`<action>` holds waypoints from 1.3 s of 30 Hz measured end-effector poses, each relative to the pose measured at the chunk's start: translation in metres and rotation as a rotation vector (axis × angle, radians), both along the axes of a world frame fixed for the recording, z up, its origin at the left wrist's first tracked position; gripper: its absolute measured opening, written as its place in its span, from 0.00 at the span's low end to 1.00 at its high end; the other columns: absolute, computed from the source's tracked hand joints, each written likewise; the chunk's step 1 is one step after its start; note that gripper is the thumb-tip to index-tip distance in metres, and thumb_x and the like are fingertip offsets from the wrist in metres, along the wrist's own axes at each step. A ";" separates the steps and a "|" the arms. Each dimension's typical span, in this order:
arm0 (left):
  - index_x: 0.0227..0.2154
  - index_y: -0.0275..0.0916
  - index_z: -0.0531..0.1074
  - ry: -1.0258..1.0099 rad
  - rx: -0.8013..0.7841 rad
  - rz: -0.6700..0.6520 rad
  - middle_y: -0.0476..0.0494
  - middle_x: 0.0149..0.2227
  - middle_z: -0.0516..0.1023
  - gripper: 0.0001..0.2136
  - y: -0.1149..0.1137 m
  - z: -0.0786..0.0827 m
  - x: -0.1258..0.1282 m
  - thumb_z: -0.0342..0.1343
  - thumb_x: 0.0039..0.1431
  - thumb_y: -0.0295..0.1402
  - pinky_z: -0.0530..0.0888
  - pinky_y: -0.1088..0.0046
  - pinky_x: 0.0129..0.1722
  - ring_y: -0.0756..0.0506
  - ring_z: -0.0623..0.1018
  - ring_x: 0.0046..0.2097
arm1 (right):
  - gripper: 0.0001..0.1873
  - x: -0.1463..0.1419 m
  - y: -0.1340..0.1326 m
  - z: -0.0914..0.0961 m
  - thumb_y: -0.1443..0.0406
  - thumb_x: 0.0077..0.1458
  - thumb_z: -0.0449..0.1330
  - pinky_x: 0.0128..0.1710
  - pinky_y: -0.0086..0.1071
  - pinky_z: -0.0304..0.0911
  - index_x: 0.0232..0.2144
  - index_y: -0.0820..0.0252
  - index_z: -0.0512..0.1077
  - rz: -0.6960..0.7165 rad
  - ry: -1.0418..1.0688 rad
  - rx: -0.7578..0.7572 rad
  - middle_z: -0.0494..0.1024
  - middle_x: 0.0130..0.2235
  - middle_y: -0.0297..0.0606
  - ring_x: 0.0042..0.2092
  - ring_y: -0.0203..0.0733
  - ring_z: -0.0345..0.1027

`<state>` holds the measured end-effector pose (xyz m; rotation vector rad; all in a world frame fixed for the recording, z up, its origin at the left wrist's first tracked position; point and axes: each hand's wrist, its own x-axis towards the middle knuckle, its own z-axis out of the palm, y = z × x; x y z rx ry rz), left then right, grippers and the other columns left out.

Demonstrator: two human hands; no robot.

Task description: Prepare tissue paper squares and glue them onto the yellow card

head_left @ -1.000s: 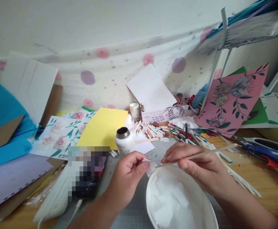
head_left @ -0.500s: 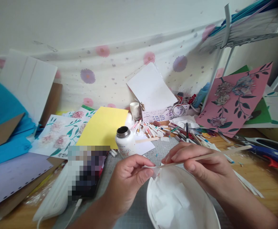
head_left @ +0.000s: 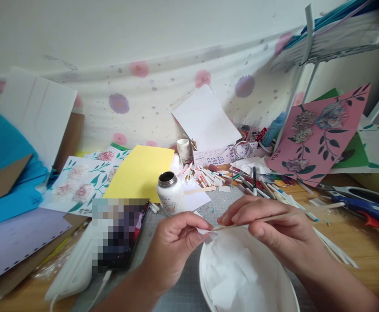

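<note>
My left hand (head_left: 173, 247) pinches a small piece of white paper (head_left: 205, 231) between thumb and fingers. My right hand (head_left: 273, 223) has its fingers closed around a thin pale stick (head_left: 325, 207), which slants up to the right. The stick's left tip meets the paper at my left fingertips. Below both hands stands a white tub (head_left: 201, 271) holding loose white paper scraps (head_left: 233, 277).
A white bottle (head_left: 171, 197) without a lid stands behind my left hand. Left of it are a phone (head_left: 121, 242) and yellow paper (head_left: 140, 173). Pens (head_left: 210, 175) lie scattered behind; a blue-handled tool (head_left: 369, 212) is at right.
The paper has tilted and turned a little at my left fingertips. The stick's left end and my right fingertips have shifted slightly left, closer to my left hand.
</note>
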<state>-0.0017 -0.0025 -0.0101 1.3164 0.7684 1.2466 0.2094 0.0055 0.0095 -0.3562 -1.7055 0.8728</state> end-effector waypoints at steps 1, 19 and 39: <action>0.28 0.43 0.83 0.007 0.000 0.003 0.52 0.28 0.82 0.04 0.000 0.000 0.000 0.68 0.52 0.26 0.75 0.83 0.33 0.52 0.78 0.31 | 0.09 0.000 0.000 0.000 0.64 0.63 0.61 0.39 0.36 0.74 0.43 0.54 0.81 0.004 0.000 -0.001 0.84 0.37 0.43 0.40 0.45 0.79; 0.25 0.40 0.82 0.136 -0.009 0.019 0.47 0.28 0.84 0.02 0.001 0.005 0.002 0.67 0.50 0.27 0.76 0.76 0.33 0.47 0.80 0.31 | 0.10 0.001 -0.002 -0.002 0.64 0.64 0.60 0.42 0.36 0.73 0.46 0.54 0.79 0.027 -0.071 0.029 0.83 0.41 0.43 0.43 0.44 0.78; 0.28 0.39 0.82 0.172 -0.085 -0.026 0.48 0.28 0.83 0.02 0.001 0.005 0.001 0.67 0.50 0.28 0.74 0.77 0.33 0.49 0.78 0.32 | 0.10 0.000 -0.003 -0.002 0.66 0.65 0.59 0.42 0.34 0.71 0.46 0.55 0.79 0.046 -0.086 0.043 0.82 0.40 0.43 0.43 0.43 0.77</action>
